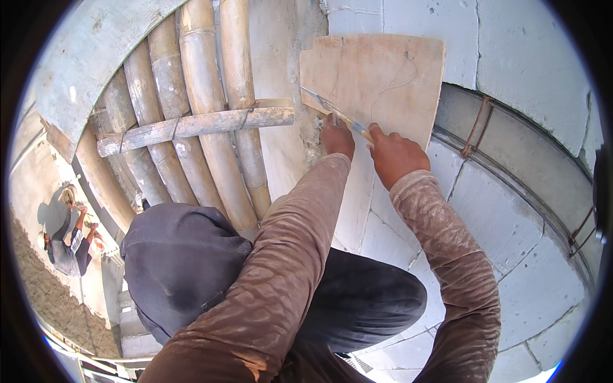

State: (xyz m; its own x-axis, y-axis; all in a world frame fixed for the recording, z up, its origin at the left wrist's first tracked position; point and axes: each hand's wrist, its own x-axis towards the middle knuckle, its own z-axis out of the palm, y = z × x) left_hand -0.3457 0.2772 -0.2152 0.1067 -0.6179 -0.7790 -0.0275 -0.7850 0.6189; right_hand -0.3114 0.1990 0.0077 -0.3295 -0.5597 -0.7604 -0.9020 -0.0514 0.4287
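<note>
Brown left sleeve [274, 255] noted behind fingers | thin-bladed tool [341, 116] gripped by right hand [401, 156], fingers curled round handle, blade extended past left hand [337, 138] | board [377, 67] seen beyond fingertips | left-finger closure cannot be determined

The shirt [313, 365] is brown and long-sleeved, its cloth thin and softly shiny. The left sleeve [271, 246] is covered in rippling creases, paler along the ridges, with a bright orange-brown patch low down. The right sleeve [447, 255] bunches into rings partway along and looks whitish, as if dusted, toward its plain, close cuff [412, 181]. Both the left hand [337, 138] and the right hand [399, 156] are bare. The trousers [364, 303] are dark: a faded grey-navy with a faint seam line over the left knee [182, 262], nearly black with fine folds over the right.
</note>
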